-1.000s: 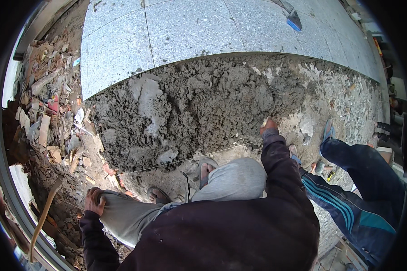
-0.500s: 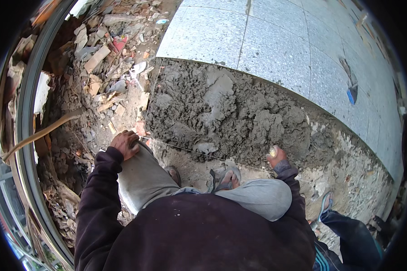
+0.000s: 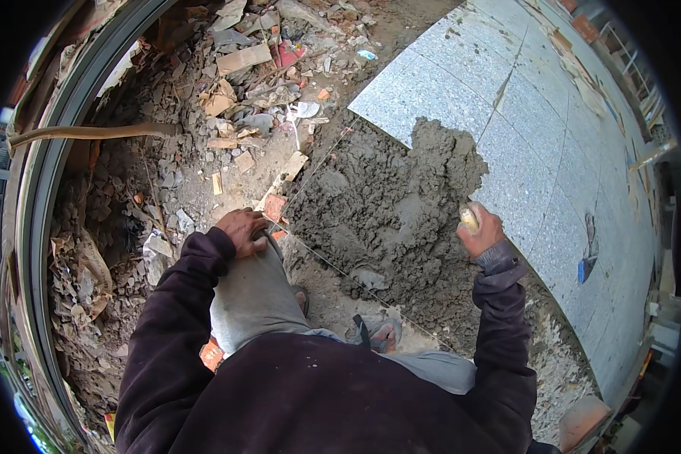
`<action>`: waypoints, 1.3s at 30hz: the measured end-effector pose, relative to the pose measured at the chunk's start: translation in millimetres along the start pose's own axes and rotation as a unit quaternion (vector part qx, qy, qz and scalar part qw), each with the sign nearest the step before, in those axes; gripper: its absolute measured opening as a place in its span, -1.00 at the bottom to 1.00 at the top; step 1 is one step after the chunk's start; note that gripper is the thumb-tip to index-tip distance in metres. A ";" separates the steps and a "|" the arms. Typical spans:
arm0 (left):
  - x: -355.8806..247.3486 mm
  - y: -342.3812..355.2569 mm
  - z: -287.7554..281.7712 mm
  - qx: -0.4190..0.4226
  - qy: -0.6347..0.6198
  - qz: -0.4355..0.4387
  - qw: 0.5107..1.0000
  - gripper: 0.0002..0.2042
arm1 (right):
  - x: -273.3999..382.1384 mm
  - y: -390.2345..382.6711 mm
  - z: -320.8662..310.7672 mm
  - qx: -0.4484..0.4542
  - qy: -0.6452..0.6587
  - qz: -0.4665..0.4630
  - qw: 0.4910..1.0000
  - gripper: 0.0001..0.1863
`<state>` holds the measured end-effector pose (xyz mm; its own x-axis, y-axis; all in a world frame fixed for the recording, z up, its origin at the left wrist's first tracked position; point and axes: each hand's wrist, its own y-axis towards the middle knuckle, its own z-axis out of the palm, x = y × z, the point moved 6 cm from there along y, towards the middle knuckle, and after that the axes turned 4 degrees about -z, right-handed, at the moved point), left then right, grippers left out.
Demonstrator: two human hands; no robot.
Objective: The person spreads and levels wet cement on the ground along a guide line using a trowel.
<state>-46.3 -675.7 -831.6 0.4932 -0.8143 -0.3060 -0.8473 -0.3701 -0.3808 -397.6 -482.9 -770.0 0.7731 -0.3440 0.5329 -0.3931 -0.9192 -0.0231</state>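
Observation:
My right hand [image 3: 483, 231] is closed around the pale yellow handle of a trowel [image 3: 469, 220], at the right edge of the wet grey mortar [image 3: 371, 204]. The trowel's blade is out of sight, hidden by mortar. Beyond this hand, a thick clump of mortar [image 3: 448, 155] overlaps the edge of the speckled tiles [image 3: 537, 144]. My left hand [image 3: 242, 228] lies on my left knee, fingers stretched over the trouser cloth and holding nothing. A thin string [image 3: 318, 253] runs along the near edge of the mortar, passing close to that knee.
Rubble and scraps [image 3: 242, 98] cover the ground at the far left, with a red brick piece [image 3: 275, 206] near the string. A metal frame rail [image 3: 41, 197] curves along the left, crossed by a wooden strip [image 3: 91, 132]. A blue-ended tool [image 3: 586, 268] lies on the tiles.
My right hand has moved forward with the trowel, from the mortar's near edge toward the tiles. Mortar now bulges over the tile edge. The view has turned; my left hand stays on the knee.

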 end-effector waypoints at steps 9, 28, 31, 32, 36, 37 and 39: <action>13.8 3.7 10.3 0.040 -0.014 -0.001 0.999 -0.60 | -53.2 73.2 176.5 0.103 -0.242 0.232 0.937 -0.50; 30.5 5.3 5.0 0.054 -0.067 0.020 0.996 -0.64 | -53.9 160.0 216.8 0.251 -0.204 0.195 0.926 -0.59; 25.6 14.9 9.5 0.050 -0.066 0.025 0.996 -0.65 | -70.1 193.9 235.7 0.270 -0.208 0.212 0.916 -0.58; 21.7 16.7 8.3 0.028 -0.063 0.029 0.997 -0.66 | -82.3 192.7 237.2 0.266 -0.204 0.220 0.916 -0.58; 21.9 12.0 3.8 0.040 -0.088 0.011 0.995 -0.66 | -92.8 166.8 220.9 0.284 -0.196 0.189 0.920 -0.58; 23.4 10.0 2.9 0.042 -0.084 0.005 0.996 -0.66 | -85.1 156.4 206.9 0.285 -0.167 0.182 0.926 -0.57; 22.6 14.7 3.3 0.037 -0.083 0.009 0.996 -0.67 | -97.8 132.5 188.8 0.280 -0.171 0.193 0.925 -0.56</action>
<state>-47.0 -698.1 -847.0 0.5095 -0.7329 -0.4509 -0.8421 -0.3170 -0.4363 -431.3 -607.2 -984.9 0.7790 -0.6195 0.0968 -0.4269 -0.6372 -0.6417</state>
